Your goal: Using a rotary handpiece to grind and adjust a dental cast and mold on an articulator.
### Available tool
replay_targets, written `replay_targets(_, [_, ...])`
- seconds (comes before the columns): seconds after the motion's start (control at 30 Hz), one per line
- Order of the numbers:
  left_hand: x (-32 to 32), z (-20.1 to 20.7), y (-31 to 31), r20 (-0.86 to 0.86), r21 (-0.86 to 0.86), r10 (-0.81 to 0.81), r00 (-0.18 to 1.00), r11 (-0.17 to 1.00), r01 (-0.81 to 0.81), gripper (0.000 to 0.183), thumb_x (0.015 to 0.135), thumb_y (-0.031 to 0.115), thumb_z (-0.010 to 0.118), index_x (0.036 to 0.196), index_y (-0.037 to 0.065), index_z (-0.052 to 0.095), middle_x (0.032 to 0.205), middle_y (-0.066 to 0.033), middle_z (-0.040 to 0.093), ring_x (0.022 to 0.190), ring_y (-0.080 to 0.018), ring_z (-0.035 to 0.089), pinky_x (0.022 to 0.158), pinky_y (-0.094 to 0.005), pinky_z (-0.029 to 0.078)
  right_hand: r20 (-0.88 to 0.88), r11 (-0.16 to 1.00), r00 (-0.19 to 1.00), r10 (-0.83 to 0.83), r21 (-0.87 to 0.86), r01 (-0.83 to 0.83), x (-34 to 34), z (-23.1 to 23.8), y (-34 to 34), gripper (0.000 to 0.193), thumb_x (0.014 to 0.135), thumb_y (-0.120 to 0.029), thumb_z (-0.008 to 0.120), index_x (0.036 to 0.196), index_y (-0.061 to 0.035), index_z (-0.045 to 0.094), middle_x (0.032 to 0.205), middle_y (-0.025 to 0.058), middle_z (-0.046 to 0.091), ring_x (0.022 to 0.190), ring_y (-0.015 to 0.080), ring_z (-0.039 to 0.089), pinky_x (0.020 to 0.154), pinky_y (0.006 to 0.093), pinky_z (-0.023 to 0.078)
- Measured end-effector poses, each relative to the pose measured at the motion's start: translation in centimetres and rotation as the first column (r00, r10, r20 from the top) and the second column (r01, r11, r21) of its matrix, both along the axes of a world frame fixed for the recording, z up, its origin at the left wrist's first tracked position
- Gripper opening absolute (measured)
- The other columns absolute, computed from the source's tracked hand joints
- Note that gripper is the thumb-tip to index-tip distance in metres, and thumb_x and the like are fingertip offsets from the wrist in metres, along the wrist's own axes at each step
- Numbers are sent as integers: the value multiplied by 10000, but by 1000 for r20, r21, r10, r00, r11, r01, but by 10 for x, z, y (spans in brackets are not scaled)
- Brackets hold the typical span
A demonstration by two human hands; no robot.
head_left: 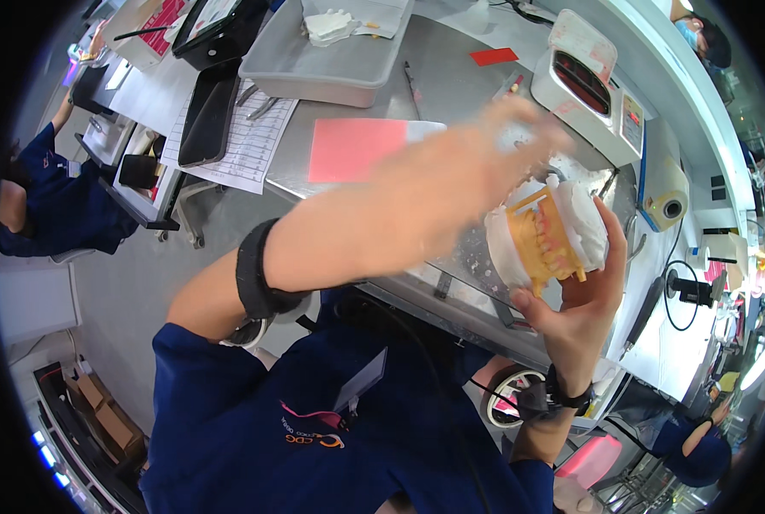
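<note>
In the head view, the tooth model [543, 244] is in your right hand [588, 304], held over the right part of the metal worktop [447, 77], its two white plaster halves left and right with the yellow teeth and posts between them. From half to half it runs roughly across the view, while the row of teeth runs up and down, leaning right at the bottom. Your right fingers are closed round its lower right side, the thumb in front at the bottom. Your left hand [451, 184] reaches across from the left, and the model lies below and to the right of those fingers — the right hand is the nearer one, already touching it. The left fingers are blurred, so you cannot tell whether they are open, closed or holding anything. As for writing, your shirt [228, 420] carries lettering by an orange emblem on the chest; the paper sheet [267, 150] by the phone [209, 111] has a printed table, too small to make out. The white machine [575, 86] has a small marked panel on its right side — and the pink sheet [357, 150] shows no writing.
</note>
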State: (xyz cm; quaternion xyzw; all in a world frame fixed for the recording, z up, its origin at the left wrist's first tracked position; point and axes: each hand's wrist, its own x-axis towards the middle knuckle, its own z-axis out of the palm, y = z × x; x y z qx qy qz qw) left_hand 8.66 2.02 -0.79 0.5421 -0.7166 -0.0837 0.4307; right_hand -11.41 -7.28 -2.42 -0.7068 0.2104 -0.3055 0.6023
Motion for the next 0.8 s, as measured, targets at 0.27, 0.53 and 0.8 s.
replay_targets(0.27, [34,-55,-2,61,139,387,920,910,-391,175,786,50,644,920,-33,568,906,-203,607,841,-409,569,731,-468,461,-125,865,966,-227,-481,141,1,-62,6,1034,593,-15,892,1441,-41,300,1381,135,416,1270,251,464,1055,393,434])
replay_targets(0.53, [32,-79,8,-13,-41,463,886,885,-463,93,791,-5,595,855,-11,528,839,-180,581,859,-409,533,719,-480,437,-125,654,956,-265,-752,83,2,-35,-1,1068,575,-324,943,1402,-3,347,1383,140,409,1296,285,435,1067,443,389])
replay_targets(0.8, [13,-44,25,-666,396,221,712,914,87,414,865,73,649,1199,-38,431,818,-163,690,718,-169,661,655,-304,513,-59,738,953,-297,-648,190,19,11,-18,1033,742,-609,750,1416,46,319,1183,135,495,1135,254,545,942,371,498])
